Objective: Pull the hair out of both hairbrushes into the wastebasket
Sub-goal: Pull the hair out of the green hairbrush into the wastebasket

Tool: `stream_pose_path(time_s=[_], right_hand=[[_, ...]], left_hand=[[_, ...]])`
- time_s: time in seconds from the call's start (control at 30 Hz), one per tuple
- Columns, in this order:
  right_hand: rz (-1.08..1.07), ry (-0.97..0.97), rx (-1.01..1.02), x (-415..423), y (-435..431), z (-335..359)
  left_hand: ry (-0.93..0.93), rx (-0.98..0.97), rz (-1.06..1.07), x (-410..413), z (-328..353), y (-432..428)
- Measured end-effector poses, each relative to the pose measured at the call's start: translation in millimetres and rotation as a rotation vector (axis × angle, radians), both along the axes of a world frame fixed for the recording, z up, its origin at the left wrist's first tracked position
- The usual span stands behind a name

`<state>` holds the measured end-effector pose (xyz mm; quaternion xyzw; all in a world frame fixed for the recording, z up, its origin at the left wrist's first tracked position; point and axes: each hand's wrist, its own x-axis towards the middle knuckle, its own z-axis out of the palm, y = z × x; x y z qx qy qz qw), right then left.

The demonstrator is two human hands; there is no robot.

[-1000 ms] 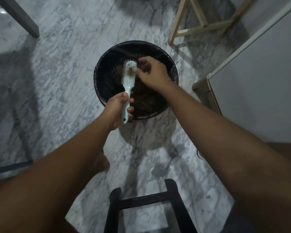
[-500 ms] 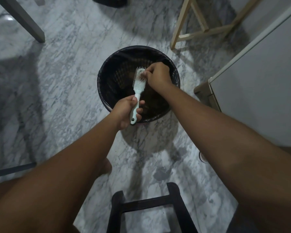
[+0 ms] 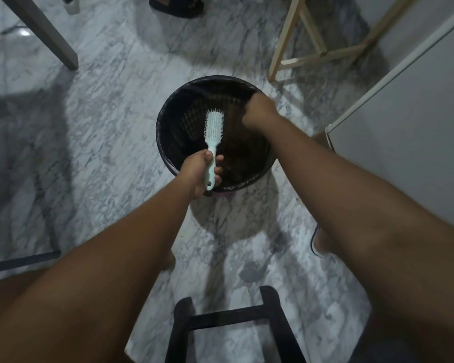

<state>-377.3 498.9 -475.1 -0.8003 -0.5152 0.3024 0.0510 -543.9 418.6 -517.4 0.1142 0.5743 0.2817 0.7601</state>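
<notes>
A pale mint hairbrush [image 3: 214,127] hangs over the round black-lined wastebasket [image 3: 161,132], bristles facing up and toward me. My left hand [image 3: 199,174] grips its handle at the basket's near rim. My right hand [image 3: 260,111] is over the basket's far right side, a hand's width from the brush head. Its fingers curl downward and pinch a dark tuft of hair [image 3: 249,104], which is barely visible. Brown hair [image 3: 241,163] lies in the bottom of the basket. Only one brush is in view.
The basket stands on a grey marble floor. A black stool frame [image 3: 228,318] is just below me. Pale wooden stand legs [image 3: 286,48] rise behind the basket, a white cabinet [image 3: 404,127] on the right, a grey table leg [image 3: 50,35] and a black slipper [image 3: 178,6] farther off.
My right hand left the brush head and pulled away to the right over the basket. The brush tilted slightly, still held by my left hand.
</notes>
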Motion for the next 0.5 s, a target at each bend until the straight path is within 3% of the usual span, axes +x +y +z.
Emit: stream_pose_path(time_s=[0.07,0.2,0.3,0.37,0.5], right_hand=[[0.068,-0.025,-0.134,-2,-11,-4],[-0.154,0.453,0.113,-9,-21,-20],[-0.215,0.674,0.116,-15,-22,-30],[-0.114,0.63,0.08,-16,-25,-32],[0.074,0.352,0.139,-11,-25,-37]], left_hand=[[-0.007,0.008,-0.009,0,2,1],[-0.025,0.054,-0.066,-2,5,2],[-0.06,0.098,-0.133,-5,7,2],[-0.079,0.133,-0.18,-6,8,1],[-0.045,0.156,-0.188,-10,4,1]])
